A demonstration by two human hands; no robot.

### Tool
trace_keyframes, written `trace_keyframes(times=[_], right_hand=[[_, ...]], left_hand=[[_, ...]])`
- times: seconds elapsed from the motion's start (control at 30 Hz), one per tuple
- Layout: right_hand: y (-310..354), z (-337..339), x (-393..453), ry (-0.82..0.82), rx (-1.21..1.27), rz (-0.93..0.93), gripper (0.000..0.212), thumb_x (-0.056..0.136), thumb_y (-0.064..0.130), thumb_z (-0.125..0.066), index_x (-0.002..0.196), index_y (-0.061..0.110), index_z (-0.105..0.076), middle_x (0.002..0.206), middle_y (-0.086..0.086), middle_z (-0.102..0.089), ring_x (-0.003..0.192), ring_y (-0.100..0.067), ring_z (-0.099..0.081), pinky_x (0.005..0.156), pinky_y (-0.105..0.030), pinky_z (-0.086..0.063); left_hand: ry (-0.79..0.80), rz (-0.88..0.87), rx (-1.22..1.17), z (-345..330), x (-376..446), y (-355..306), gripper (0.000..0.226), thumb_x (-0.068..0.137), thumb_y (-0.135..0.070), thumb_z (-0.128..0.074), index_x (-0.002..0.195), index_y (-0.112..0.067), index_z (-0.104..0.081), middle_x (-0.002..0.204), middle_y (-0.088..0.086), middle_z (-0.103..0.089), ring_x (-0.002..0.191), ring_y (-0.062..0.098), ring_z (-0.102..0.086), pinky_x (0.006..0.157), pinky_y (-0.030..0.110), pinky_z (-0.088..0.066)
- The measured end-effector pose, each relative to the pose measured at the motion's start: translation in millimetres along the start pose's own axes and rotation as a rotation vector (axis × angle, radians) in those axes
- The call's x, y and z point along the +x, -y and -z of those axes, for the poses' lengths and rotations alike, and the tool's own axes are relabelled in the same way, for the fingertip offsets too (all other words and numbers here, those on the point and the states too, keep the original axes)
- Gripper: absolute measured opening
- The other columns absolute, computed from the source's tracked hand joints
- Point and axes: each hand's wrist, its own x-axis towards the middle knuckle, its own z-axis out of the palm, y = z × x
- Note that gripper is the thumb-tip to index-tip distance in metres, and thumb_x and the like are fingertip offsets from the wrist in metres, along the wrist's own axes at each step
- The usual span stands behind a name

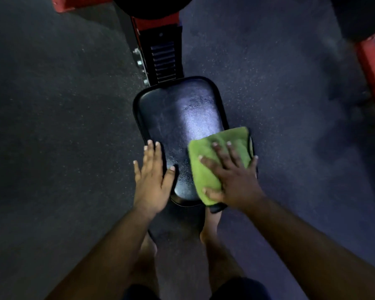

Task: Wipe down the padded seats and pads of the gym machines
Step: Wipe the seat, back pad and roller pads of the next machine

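I see my right hand (232, 176) pressing flat, fingers spread, on a folded green cloth (217, 163) at the near right corner of the black padded seat (178, 118). My left hand (153, 178) rests released, fingers straight, on the seat's near left edge. The seat's surface looks damp and shiny.

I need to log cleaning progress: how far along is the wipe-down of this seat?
Mid-wipe. The black padded seat shows a smeared sheen over its middle, so it looks partly wiped. The right hand presses the green cloth flat on the near right corner; the left hand rests on the left edge. The dark pad at the top looks untouched.
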Motion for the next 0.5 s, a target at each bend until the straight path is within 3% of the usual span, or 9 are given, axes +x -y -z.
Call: trace_keyframes(times=[0.07,0.13,0.2,0.27,0.4,0.5], right_hand=[[15.7,4.4,3.9,-0.009,0.127,-0.289,0.093,0.071,0.083,-0.045,0.154,0.061,-0.009,0.172,0.012,0.006,0.158,-0.032,0.002,0.097,-0.084,-0.031],[62.0,1.8,7.5,-0.058,0.081,-0.371,0.091,0.075,0.080,-0.042,0.157,0.053,-0.015,0.173,0.002,-0.002,0.157,-0.038,-0.004,0.099,-0.085,-0.022],[110.6,-12.9,-4.2,-0.083,0.040,-0.198,0.087,0.077,0.072,-0.048,0.157,0.043,-0.030,0.171,-0.002,-0.013,0.157,-0.037,-0.006,0.101,-0.088,-0.006],[130.6,-26.6,-22.1,-0.097,-0.020,0.009,0.077,0.078,0.059,-0.061,0.150,0.037,-0.045,0.170,0.000,-0.019,0.159,-0.032,-0.003,0.105,-0.085,-0.005],[97.7,-25.6,-40.9,-0.057,-0.087,0.180,0.090,0.080,0.047,-0.071,0.157,0.044,-0.026,0.172,0.003,-0.009,0.156,-0.025,-0.018,0.105,-0.067,-0.026],[71.5,-14.2,-64.1,0.026,-0.102,0.102,0.093,0.077,0.037,-0.075,0.157,0.044,-0.027,0.170,0.001,-0.022,0.148,-0.027,-0.038,0.096,-0.058,-0.042]], left_hand=[[0.006,-0.009,0.024,-5.6,1.0,-3.7,0.078,0.096,-0.060,-0.019,0.164,-0.026,-0.002,0.171,-0.011,0.012,0.158,0.009,0.010,0.126,0.052,0.012],[0.000,0.013,0.030,-6.7,3.8,-4.7,0.081,0.094,-0.063,-0.015,0.165,-0.026,-0.002,0.171,-0.011,0.013,0.157,0.007,0.013,0.122,0.051,0.018],[-0.003,0.038,0.024,-4.5,2.9,-4.0,0.084,0.091,-0.064,-0.014,0.165,-0.025,-0.002,0.171,-0.010,0.012,0.157,0.006,0.014,0.121,0.051,0.018],[0.001,0.070,0.008,1.6,-2.7,-1.4,0.084,0.091,-0.061,-0.016,0.164,-0.024,-0.002,0.170,-0.011,0.011,0.156,0.004,0.014,0.123,0.052,0.017],[0.112,0.145,0.044,16.4,-19.1,8.5,0.070,0.106,-0.054,-0.028,0.164,-0.028,0.003,0.169,-0.013,0.014,0.153,0.000,0.017,0.124,0.056,0.014],[0.215,0.131,0.069,26.3,-31.0,5.1,0.072,0.105,-0.056,-0.031,0.163,-0.030,0.003,0.170,-0.014,0.012,0.152,-0.001,0.015,0.125,0.055,0.011]])
